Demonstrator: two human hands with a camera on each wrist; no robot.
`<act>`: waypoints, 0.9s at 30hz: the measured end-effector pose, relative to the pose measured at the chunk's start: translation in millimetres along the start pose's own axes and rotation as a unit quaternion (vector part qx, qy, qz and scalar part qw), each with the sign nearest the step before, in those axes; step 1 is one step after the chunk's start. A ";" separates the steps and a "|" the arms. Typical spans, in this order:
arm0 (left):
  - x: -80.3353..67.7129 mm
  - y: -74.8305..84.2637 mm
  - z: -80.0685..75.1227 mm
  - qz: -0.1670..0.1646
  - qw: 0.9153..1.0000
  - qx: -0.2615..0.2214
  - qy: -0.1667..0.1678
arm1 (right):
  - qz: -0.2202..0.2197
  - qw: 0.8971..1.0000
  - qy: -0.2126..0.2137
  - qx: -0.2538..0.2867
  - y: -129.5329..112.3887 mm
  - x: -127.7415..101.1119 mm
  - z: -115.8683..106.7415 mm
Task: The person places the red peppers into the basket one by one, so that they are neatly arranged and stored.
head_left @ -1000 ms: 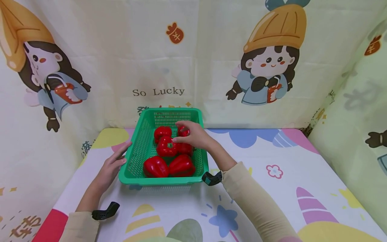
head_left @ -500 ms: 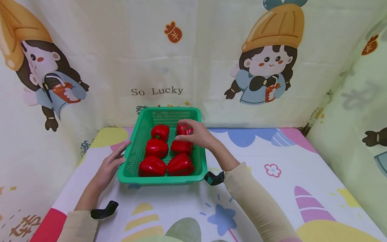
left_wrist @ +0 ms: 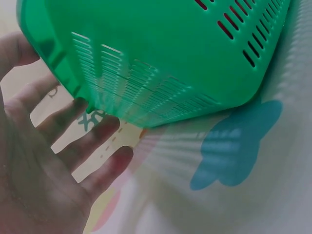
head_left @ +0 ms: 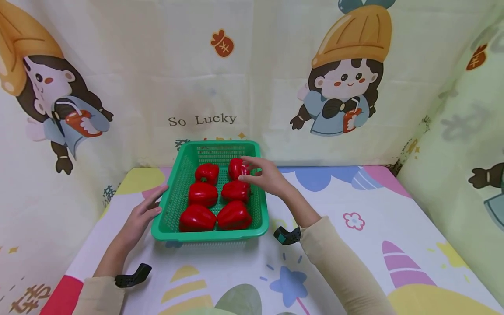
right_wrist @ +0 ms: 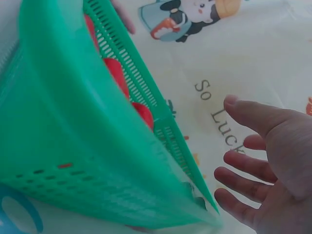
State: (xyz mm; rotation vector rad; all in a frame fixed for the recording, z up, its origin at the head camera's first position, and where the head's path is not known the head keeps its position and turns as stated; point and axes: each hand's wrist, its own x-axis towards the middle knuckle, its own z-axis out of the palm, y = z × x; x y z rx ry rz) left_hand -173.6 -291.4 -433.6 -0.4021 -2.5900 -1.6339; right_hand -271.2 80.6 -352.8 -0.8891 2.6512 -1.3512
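Holding six red peppers (head_left: pixel 202 194), green basket (head_left: pixel 173 205); both hands' grips loose, empty.

a cloth backdrop (head_left: pixel 157 65) printed with cartoon girls in yellow hats and the words "so lucky" (head_left: pixel 202 120) stands behind the table (head_left: pixel 354 245). the table wears a pastel cover with a blue star (head_left: pixel 290 286), a pink flower (head_left: pixel 353 221) and coloured shapes.

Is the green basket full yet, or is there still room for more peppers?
About full: six glossy red bell peppers lie in two rows of three, covering most of the green slotted plastic basket's floor. The open right hand holds none.
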 end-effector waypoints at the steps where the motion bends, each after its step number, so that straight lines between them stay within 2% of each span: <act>1: -0.5 -0.4 -0.5 0.004 1.000 -0.001 0.001 | -0.001 1.000 0.002 0.000 0.7 -1.5 -0.6; 6: -1.9 0.4 -3.1 0.015 1.000 0.005 0.003 | -0.007 1.000 0.015 -0.009 4.6 -9.0 -4.9; 11: -2.9 4.2 -6.0 0.000 1.000 0.023 0.009 | 0.000 1.000 0.024 -0.011 8.6 -14.9 -9.4; 18: -3.6 7.6 -11.2 0.001 0.999 0.034 0.012 | 0.005 0.999 0.037 -0.028 14.2 -20.7 -14.2; 27: -3.9 3.4 -17.7 -0.021 0.998 0.058 0.023 | 0.020 0.996 0.052 -0.062 19.3 -25.9 -12.3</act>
